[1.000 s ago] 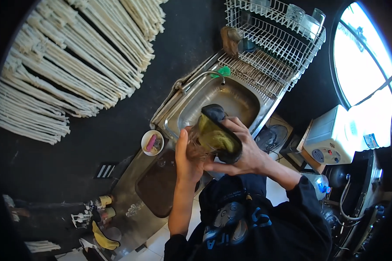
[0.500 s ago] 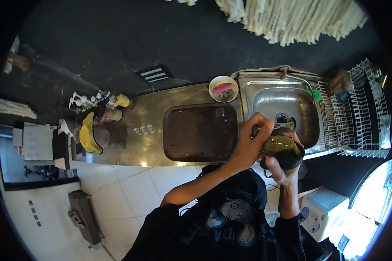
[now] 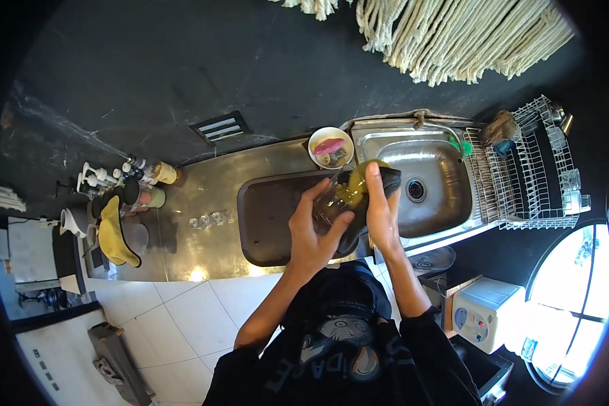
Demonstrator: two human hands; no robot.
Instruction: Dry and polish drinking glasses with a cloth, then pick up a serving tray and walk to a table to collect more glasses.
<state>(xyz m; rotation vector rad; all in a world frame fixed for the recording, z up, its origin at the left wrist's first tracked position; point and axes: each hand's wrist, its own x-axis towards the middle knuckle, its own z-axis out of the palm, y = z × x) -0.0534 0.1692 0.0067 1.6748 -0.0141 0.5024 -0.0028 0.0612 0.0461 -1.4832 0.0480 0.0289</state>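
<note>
Left grip [image 3: 312,235] holds a curved, clear vessel [image 3: 326,208]; right grip [image 3: 386,220] clasps what looks like olive-and-black cloth [image 3: 352,187] against it.

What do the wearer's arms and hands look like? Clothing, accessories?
Left hand and right hand are bare, five-fingered, ungloved; no watch or ring that I can make out. Forearms are uncovered. Left sleeve and right sleeve are black, loose, ending around the elbows.

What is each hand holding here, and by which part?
The left hand grips a clear glass around its side; the right hand holds a yellow and black cloth against the glass, its gripped part unclear.
</note>
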